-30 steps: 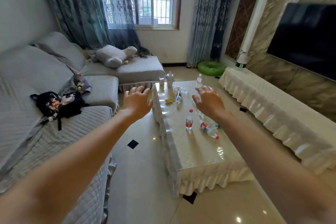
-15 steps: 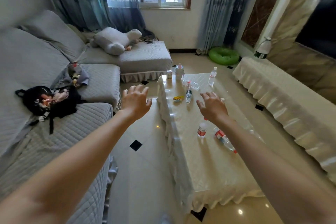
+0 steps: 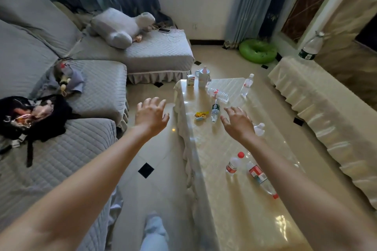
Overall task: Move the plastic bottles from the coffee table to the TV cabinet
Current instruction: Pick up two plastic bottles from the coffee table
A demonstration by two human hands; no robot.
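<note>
Several plastic bottles are on the cream-covered coffee table (image 3: 234,220). A small red-capped bottle (image 3: 233,164) stands upright, and a second red-capped bottle (image 3: 261,178) lies on its side beside it. A green-labelled bottle (image 3: 214,110) stands mid-table and a clear bottle (image 3: 246,85) stands at the far right edge. A flattened clear bottle (image 3: 221,92) lies near the far end. My right hand (image 3: 237,123) hovers open over the table, past the two red-capped bottles. My left hand (image 3: 151,115) is open over the floor, left of the table. The TV cabinet (image 3: 330,112) runs along the right.
A large bottle (image 3: 310,47) stands on the cabinet's far end. A mug (image 3: 203,75), a small carton (image 3: 191,80) and a yellow wrapper (image 3: 201,115) share the table. A grey sofa (image 3: 61,138) with a black bag (image 3: 26,116) lines the left. A green swim ring (image 3: 257,51) lies on the floor.
My view has tilted down and moved closer to the table. Both open hands have stretched further forward, and the red-capped bottles now lie under my right forearm.
</note>
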